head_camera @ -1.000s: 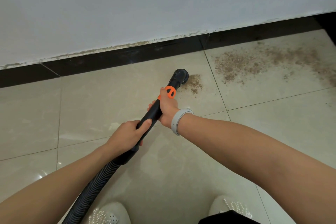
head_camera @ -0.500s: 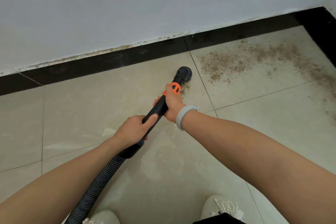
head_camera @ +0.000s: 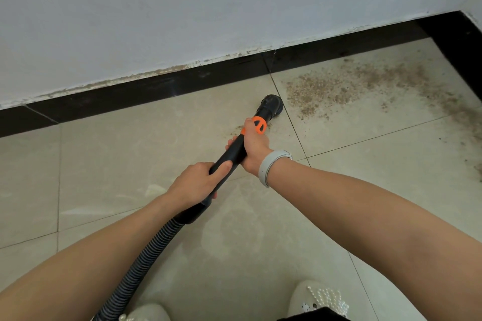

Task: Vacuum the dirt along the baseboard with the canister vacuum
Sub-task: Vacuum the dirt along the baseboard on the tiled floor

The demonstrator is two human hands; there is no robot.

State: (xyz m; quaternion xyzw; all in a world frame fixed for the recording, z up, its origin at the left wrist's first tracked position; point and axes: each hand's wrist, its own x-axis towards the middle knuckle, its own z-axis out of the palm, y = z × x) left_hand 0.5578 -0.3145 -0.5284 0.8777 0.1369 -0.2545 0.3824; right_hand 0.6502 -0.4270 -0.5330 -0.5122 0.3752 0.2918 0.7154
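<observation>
A black vacuum wand [head_camera: 234, 151] with an orange collar [head_camera: 258, 124] ends in a round black nozzle [head_camera: 271, 105] resting on the floor tile, just left of a tile seam. My right hand [head_camera: 254, 148] grips the wand right behind the orange collar. My left hand [head_camera: 198, 182] grips the wand lower down, where it joins the ribbed grey hose [head_camera: 146, 266]. Brown dirt [head_camera: 328, 91] is spread on the tile to the right of the nozzle, along the black baseboard [head_camera: 161, 91]. A faint trace of dirt [head_camera: 237, 130] lies left of the collar. The canister is out of view.
A white wall [head_camera: 208, 8] rises above the baseboard. At the right a second baseboard [head_camera: 459, 39] forms a corner, with darker dirt [head_camera: 469, 128] along it. My two white shoes [head_camera: 320, 300] stand at the bottom edge. The floor is glossy beige tile [head_camera: 130, 154].
The small dirt patch beside the nozzle is gone apart from a faint trace. The nozzle has moved right to the tile seam, nearer the large dirt patch. Both hands keep their grip.
</observation>
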